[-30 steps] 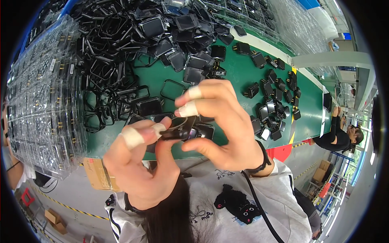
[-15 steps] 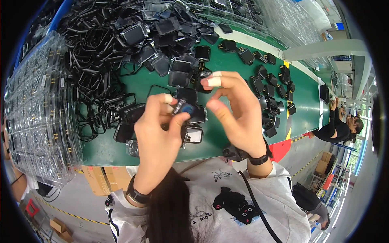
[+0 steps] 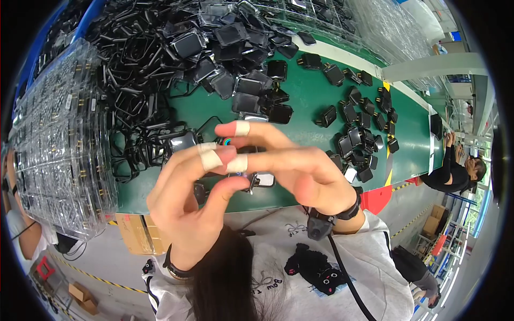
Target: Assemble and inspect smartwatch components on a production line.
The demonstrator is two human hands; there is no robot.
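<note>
Holds both hands together just left of centre in the frame, fingertips overlapping. Seems to pinch a small lit piece [image 3: 227, 142] between thumb and fingers of the left hand [image 3: 187, 208]. Lays the index and middle fingers of the right hand [image 3: 300, 171] across from the other side, thumb standing apart; cannot tell whether gripping there too. Looks to be partway through close fingertip handling of one piece, perhaps turning or fitting, too covered to say which. Calls next for a firm hold on one side and a light, exact touch on the other.

Shows a rainbow-coloured arc on the piece, with outline mostly hidden behind fingers. Wears pale, matte strips of tape [image 3: 209, 159] round several fingers. Works above a smooth green tabletop [image 3: 308, 96]. Has, at upper left, a tangled heap of thin, hollow black frames [image 3: 142, 75] with rounded corners; at top centre, flat dark screens [image 3: 231, 33] in glossy, crinkled film; right of centre, blocky black modules [image 3: 348, 111], some with gold-coloured prongs; along the left, stacked clear trays [image 3: 59, 139], shiny and stiff-looking.
</note>
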